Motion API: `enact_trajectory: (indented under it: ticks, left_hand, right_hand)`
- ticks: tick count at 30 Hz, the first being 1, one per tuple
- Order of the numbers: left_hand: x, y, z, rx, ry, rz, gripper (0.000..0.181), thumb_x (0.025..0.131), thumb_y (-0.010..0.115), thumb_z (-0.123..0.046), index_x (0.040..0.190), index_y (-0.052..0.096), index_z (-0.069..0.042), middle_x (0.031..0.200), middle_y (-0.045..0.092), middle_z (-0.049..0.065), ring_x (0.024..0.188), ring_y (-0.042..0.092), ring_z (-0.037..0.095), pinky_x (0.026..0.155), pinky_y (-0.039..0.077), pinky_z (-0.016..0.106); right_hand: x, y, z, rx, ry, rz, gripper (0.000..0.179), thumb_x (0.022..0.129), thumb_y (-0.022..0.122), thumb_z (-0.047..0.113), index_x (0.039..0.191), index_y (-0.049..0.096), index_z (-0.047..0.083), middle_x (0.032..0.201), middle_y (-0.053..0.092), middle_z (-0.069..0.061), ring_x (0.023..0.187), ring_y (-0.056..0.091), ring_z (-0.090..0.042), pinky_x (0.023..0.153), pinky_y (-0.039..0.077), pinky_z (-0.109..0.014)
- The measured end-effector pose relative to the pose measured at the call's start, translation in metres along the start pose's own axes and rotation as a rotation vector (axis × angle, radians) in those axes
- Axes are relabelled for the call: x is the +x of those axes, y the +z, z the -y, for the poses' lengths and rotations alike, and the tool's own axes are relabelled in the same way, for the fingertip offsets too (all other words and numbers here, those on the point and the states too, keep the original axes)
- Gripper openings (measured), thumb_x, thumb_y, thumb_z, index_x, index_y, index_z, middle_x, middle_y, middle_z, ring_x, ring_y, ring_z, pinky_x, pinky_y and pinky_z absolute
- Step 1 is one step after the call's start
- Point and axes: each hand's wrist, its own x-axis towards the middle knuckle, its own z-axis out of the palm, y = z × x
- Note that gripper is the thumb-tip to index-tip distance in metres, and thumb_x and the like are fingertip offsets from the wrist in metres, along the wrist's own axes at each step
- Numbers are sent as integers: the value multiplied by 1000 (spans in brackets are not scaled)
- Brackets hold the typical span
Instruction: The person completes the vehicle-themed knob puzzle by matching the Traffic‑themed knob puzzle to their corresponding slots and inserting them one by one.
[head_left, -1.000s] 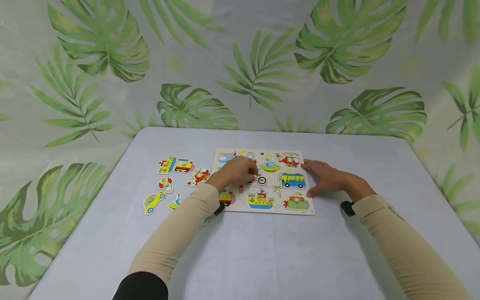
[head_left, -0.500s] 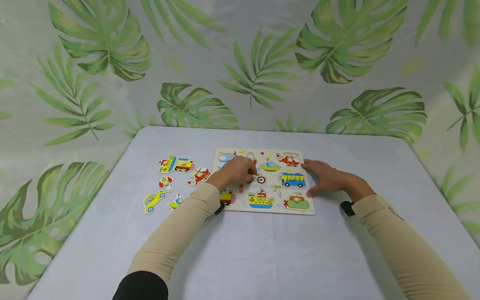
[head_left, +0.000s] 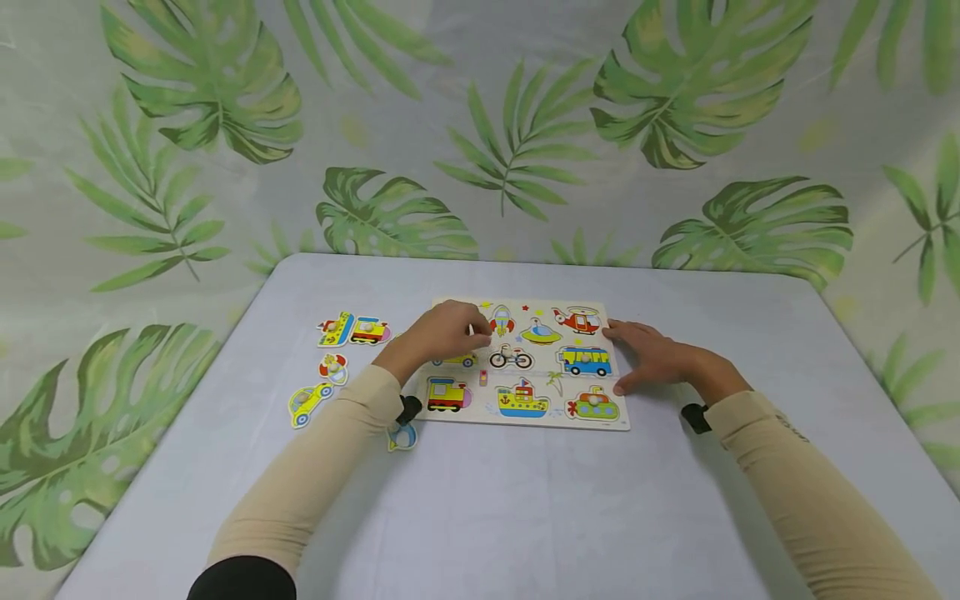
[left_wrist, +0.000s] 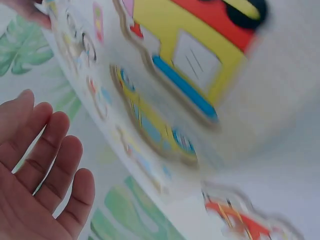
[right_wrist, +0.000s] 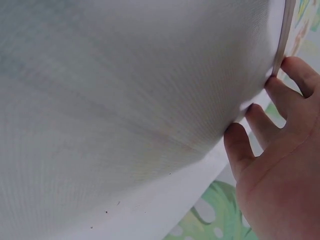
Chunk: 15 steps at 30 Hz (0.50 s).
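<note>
A wooden peg puzzle board (head_left: 555,392) with vehicle pictures lies flat on the table. My left hand (head_left: 447,329) is over its upper left part, hiding some pictures there. In the left wrist view the left hand (left_wrist: 47,165) holds nothing, its fingers apart and loosely bent. The bicycle (head_left: 512,357) is in the board's middle, and its knob shows in the left wrist view. The bus (head_left: 586,360) and the green submarine (head_left: 593,405) also bear knobs. My right hand (head_left: 660,354) touches the board's right edge with its fingertips and thumb.
Loose pieces lie left of the board: a boat (head_left: 335,330), a train (head_left: 369,330), a red-and-yellow piece (head_left: 332,368), a yellow car (head_left: 309,404) and a blue piece (head_left: 402,437). A red helicopter piece (left_wrist: 237,220) appears beside the board in the left wrist view. Leaf-patterned cloth hangs behind.
My left hand has let go of the bicycle and moved left and slightly up. The bicycle and the rocket picture now show fully. My right hand has stayed in place.
</note>
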Motion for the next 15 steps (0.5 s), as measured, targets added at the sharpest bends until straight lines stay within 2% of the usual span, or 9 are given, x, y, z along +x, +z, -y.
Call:
enact_trajectory:
  ticks: [5,12,15]
  left_hand:
    - [-24,-18,22,-7,-52,-47,24,96,65,-24,112,75,-10,110,72,5,91,63,19,83,53,36]
    - [-61,-51,54,-22,-150,-123,26,96,64,-23,113,74,-6,105,73,9,84,63,20,75,51,35]
    - [-72,-59,65,-29,-193,-147,27,96,63,-23,113,74,-5,105,73,11,83,62,21,72,50,34]
  right_hand:
    - [-1,0,-1,4,2,1,107,74,84,46,155,27,6,165,11,-21,149,7,-49,114,14,-74]
    - [1,2,-5,-6,-5,-2,107,74,83,49,155,26,7,166,11,-20,150,7,-49,114,15,-74]
    - [0,2,-5,-8,-10,-7,107,74,83,49,155,27,7,166,11,-20,150,7,-49,114,14,-74]
